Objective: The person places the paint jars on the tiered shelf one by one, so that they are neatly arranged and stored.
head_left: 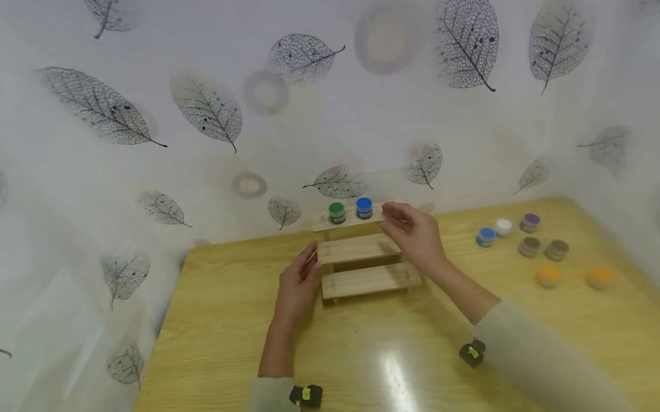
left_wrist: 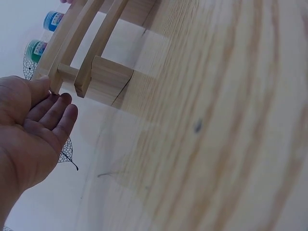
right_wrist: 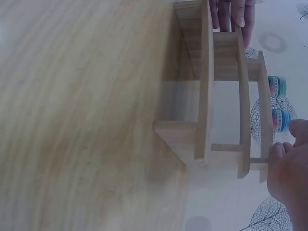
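Note:
A stepped wooden rack (head_left: 367, 282) with three tiers stands near the back of the table. On its top tier sit a green-lidded jar (head_left: 337, 213) and, to its right, a blue-lidded jar (head_left: 364, 208). My left hand (head_left: 297, 287) holds the rack's left end; the thumb and fingertips meet around a plank end in the left wrist view. At the right end of the top tier, my right hand (head_left: 416, 232) grips the plank with curled fingers (right_wrist: 276, 153), close beside the blue-lidded jar. Part of that plank end is hidden behind the hand.
Right of the rack, on the wooden table (head_left: 210, 323), stand another blue-lidded jar (head_left: 486, 237), a white one (head_left: 503, 227), a purple-lidded one (head_left: 530, 222) and two grey-brown ones. Two orange-topped items (head_left: 548, 276) lie nearer. A leaf-patterned covering (head_left: 310, 128) rises behind the table.

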Available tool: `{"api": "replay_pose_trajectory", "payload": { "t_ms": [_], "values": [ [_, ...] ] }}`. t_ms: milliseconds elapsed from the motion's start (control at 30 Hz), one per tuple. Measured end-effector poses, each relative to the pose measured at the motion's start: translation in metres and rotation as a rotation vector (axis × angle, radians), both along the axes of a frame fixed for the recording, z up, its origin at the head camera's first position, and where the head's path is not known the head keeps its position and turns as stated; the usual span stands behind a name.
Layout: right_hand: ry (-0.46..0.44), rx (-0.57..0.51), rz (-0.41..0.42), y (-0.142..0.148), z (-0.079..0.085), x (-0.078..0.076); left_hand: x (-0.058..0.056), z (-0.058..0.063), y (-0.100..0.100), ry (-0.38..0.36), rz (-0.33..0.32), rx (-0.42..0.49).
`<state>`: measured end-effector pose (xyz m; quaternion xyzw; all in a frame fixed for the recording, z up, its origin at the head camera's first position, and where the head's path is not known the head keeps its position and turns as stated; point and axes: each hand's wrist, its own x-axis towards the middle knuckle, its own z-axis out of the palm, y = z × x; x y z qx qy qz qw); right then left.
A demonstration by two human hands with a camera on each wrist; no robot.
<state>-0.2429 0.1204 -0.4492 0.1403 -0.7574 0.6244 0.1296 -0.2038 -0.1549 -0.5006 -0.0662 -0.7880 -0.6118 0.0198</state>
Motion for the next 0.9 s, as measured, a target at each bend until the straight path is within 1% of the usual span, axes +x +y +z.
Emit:
{"api": "replay_pose_trajectory", "payload": {
  "t_ms": [100, 233, 333, 467, 567, 667, 700, 800, 900],
  "values": [
    [0.013, -0.022, -0.006, 0.008, -0.005, 0.007, -0.001, 0.000, 0.002, 0.002, -0.003, -0.001],
    [0.042, -0.008, -0.012, 0.015, -0.009, 0.014, -0.002, -0.001, 0.002, 0.001, 0.001, -0.003],
    [0.030, 0.005, -0.017, 0.020, -0.014, 0.019, -0.001, -0.001, 0.002, 0.003, 0.002, -0.001],
    [-0.015, 0.006, -0.027, 0.026, -0.023, 0.026, -0.001, 0.000, 0.001, 0.009, -0.004, 0.000],
    [-0.031, 0.001, -0.037, 0.031, -0.031, 0.028, 0.000, -0.002, 0.000, 0.009, -0.001, -0.007],
    [-0.027, -0.012, -0.048, 0.035, -0.037, 0.029, 0.001, -0.004, -0.002, -0.001, 0.009, -0.017],
    [-0.023, -0.013, -0.052, 0.035, -0.034, 0.032, 0.001, -0.005, -0.002, -0.001, 0.010, -0.017],
    [-0.008, -0.001, -0.074, 0.040, -0.037, 0.033, 0.001, -0.005, -0.002, -0.003, 0.003, -0.014],
    [-0.001, 0.032, -0.090, 0.047, -0.041, 0.035, 0.001, -0.004, 0.000, 0.000, 0.000, -0.012]
  ]
}}
